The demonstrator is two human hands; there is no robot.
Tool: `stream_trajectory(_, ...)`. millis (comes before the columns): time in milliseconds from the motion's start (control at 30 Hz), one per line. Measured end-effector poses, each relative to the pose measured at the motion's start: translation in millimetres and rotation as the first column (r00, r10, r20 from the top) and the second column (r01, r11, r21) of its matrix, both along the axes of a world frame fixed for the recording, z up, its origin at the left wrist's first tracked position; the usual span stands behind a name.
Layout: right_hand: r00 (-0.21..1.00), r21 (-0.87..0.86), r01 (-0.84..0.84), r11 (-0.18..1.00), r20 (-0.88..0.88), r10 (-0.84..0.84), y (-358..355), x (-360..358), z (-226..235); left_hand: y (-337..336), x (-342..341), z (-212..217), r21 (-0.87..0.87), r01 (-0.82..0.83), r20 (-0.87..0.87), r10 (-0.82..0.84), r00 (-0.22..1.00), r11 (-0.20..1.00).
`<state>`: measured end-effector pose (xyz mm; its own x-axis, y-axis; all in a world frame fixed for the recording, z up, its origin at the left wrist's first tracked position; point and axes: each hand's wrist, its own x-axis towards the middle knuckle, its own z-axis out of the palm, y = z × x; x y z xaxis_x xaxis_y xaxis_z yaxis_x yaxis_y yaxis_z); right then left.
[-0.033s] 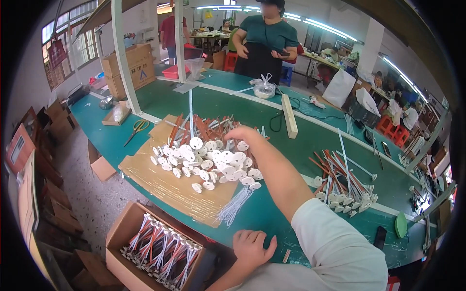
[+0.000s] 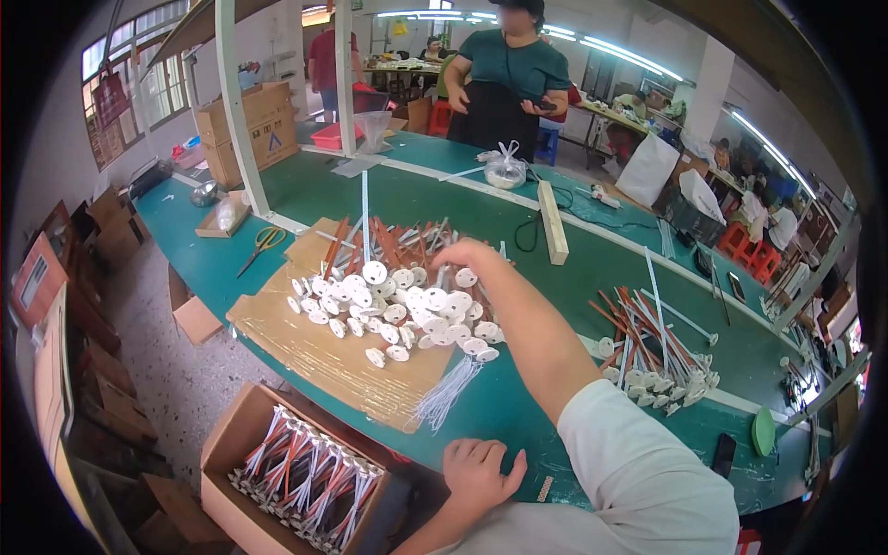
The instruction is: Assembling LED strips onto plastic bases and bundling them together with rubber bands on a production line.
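A pile of white round disc parts (image 2: 407, 310) with red and white wires lies on a brown cardboard sheet (image 2: 305, 347) on the green table (image 2: 504, 412). My right hand (image 2: 467, 254) reaches over the far side of the pile, fingers bent down and touching a disc; whether it grips one cannot be told. My left hand (image 2: 481, 472) rests at the near table edge, fingers apart, holding nothing. A bundle of white ties (image 2: 446, 393) lies by the sheet's near edge.
An open cardboard box (image 2: 231, 444) of bundled wired parts stands below the table at lower left. A second heap of wired discs (image 2: 661, 361) lies to the right. Scissors (image 2: 264, 242), a wooden bar (image 2: 552, 222) and a tied plastic bag (image 2: 506, 169) lie farther off. A person (image 2: 513, 79) stands across the table.
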<state>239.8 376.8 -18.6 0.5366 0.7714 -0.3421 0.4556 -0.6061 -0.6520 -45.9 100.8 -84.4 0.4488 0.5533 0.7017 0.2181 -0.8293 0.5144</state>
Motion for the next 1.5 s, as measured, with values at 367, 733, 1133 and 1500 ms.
stream_trajectory(367, 0.98, 0.23, 0.153, 0.961, -0.161, -0.117, -87, 13, 56, -2, 0, 2, -0.006, 0.028, 0.013, -0.028, 1.0, 1.0)
stream_trajectory(733, 0.993, 0.346, 0.114, 0.931, -0.036, -0.108, -154, -3, 85, 75, 43, 49, -0.154, 0.165, 0.165, -0.139, 0.977, 0.974)
stream_trajectory(1133, 0.971, 0.539, 0.072, 0.839, 0.155, -0.183, -249, -40, 95, 92, 111, 91, -0.78, 0.622, 0.591, -0.247, 0.768, 0.067)
stream_trajectory(1500, 0.953, 0.755, -0.114, 0.645, -0.099, 0.285, -319, -95, 76, 72, 106, 134, -0.255, 0.944, 0.854, -0.507, 0.119, -0.209)
